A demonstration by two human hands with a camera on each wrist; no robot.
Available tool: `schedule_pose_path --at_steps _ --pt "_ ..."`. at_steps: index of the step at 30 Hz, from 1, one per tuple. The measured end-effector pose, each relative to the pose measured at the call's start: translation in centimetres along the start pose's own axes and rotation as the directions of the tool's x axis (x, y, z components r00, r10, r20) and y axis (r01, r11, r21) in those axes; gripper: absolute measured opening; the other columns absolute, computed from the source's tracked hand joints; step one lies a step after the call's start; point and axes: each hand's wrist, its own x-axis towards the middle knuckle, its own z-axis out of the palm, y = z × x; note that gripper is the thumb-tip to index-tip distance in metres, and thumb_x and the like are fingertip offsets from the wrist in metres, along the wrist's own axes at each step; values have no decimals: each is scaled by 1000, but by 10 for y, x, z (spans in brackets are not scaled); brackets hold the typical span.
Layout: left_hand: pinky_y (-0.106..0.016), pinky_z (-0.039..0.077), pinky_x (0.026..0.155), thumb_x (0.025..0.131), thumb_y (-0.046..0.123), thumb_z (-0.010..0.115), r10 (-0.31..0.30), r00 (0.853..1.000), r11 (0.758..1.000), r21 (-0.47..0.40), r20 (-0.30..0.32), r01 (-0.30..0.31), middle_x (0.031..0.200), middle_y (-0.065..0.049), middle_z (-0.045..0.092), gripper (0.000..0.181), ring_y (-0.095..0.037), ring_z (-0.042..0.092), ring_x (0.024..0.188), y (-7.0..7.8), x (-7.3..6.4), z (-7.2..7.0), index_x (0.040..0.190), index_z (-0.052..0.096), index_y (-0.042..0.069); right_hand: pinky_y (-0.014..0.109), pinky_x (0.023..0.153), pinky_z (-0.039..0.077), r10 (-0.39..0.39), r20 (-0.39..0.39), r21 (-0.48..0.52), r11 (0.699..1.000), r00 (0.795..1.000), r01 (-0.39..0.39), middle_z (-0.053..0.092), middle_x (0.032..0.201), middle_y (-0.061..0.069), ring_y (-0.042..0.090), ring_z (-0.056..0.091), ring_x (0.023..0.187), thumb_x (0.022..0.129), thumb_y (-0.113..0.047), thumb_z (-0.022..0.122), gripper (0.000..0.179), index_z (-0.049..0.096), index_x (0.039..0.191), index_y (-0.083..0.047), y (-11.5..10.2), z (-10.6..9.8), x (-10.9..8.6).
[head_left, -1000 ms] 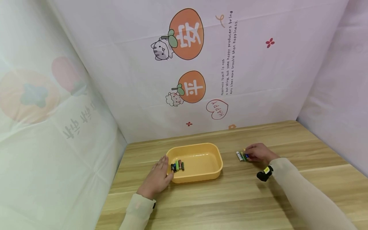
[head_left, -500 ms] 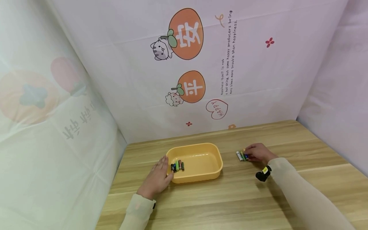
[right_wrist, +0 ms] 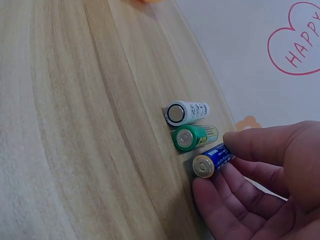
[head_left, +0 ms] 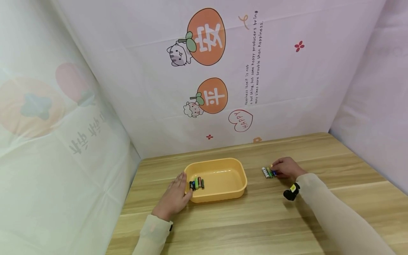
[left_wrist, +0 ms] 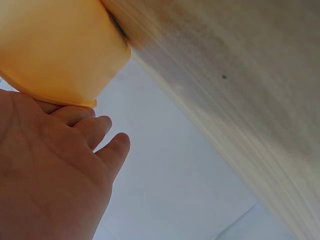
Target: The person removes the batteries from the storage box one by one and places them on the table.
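In the head view a yellow plastic basin [head_left: 220, 197] stands on the table with several small batteries [head_left: 196, 183] lined up at its left end. My left hand [head_left: 173, 198] rests against the basin's left side, fingers fairly straight along the rim; the left wrist view shows the palm [left_wrist: 50, 160] beneath that rim. To the right of the basin, my right hand [head_left: 287, 168] pinches a blue battery [right_wrist: 218, 157] between thumb and fingers. Beside it on the wood lie a green battery [right_wrist: 200, 135] and a white battery [right_wrist: 194, 112], close together.
The wooden table [head_left: 229, 226] ends at a printed cloth wall [head_left: 153, 106] at the back. More cloth hangs at the left and right sides. A dark wrist device [head_left: 292, 192] sits on the right wrist.
Almost nothing differs. The view has tipped very slightly; both hands, the basin and the batteries stay in nearly the same places.
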Motion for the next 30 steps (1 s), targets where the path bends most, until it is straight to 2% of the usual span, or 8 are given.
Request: schedule_pose_path --at_steps 5,13,21,30 --pt "-45 16 116 104 39 38 1 1000 1000 1 -1 -1 161 -14 11 69 -26 12 146 0 0 1 154 15 -2 35 67 57 6 -8 -56 998 1000 -7 65 100 20 22 65 79 91 -8 67 32 61 112 15 1 1 0" --pt "-45 17 116 104 39 38 3 1000 1000 -2 -4 -3 160 -16 13 69 -26 12 146 0 1 0 154 15 -2 33 65 57 -4 -17 -122 993 1000 2 66 99 20 20 65 77 91 -10 66 33 61 112 15 2 -1 1" --pt "-45 17 115 103 39 38 3 1000 1000 4 1 -3 160 -16 13 69 -27 13 146 2 1 -2 153 15 -3 32 65 55 -10 -22 -249 968 1000 4 66 99 19 20 63 78 92 -13 65 33 62 112 13 -3 1 -1" --pt "-46 17 115 103 39 39 1 1000 1000 15 4 -1 160 -17 12 70 -28 13 146 3 1 -2 153 15 -3 33 65 55 -6 -42 -256 967 999 -5 66 95 18 19 63 76 91 -11 65 29 63 108 13 -6 4 -4"
